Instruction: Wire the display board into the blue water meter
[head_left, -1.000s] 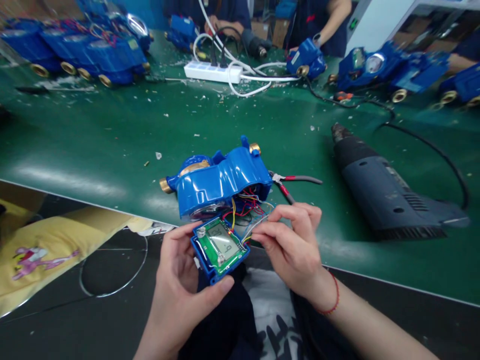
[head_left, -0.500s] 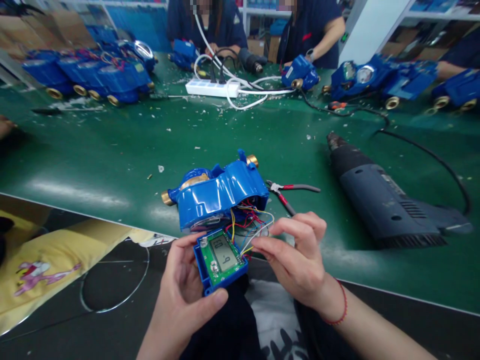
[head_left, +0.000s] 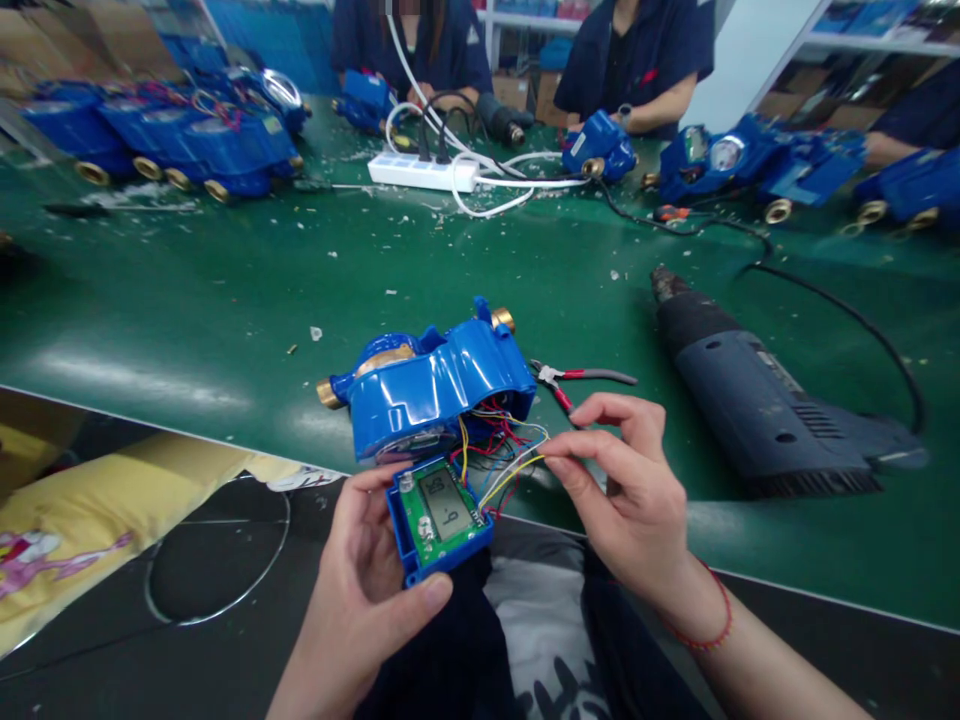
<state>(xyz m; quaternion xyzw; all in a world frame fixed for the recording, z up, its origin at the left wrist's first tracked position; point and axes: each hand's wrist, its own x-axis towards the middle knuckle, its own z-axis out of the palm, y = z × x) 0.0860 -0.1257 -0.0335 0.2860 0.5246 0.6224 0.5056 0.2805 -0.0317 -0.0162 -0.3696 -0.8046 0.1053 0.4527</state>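
Observation:
My left hand (head_left: 375, 580) holds a small blue box with a green circuit board (head_left: 442, 518) and a lit grey display, facing up. Thin yellow and white wires (head_left: 510, 474) run from the board's right edge to my right hand (head_left: 626, 480), whose thumb and forefinger pinch their far part. Just beyond the box, a blue meter housing (head_left: 439, 385) with brass ends rests at the table's near edge. Red, blue and yellow wires come out of its open underside towards the board.
Red-and-grey pliers (head_left: 551, 375) lie right of the housing, and a heat gun (head_left: 765, 400) further right. A white power strip (head_left: 422, 173) with cables crosses the back. Blue meters (head_left: 240, 155) stand far left and right. Two people (head_left: 637, 60) sit opposite.
My right hand has moved right and slightly up, drawing the yellow wire out straighter from the board. My left hand and the box have barely moved. The person opposite at right has shifted.

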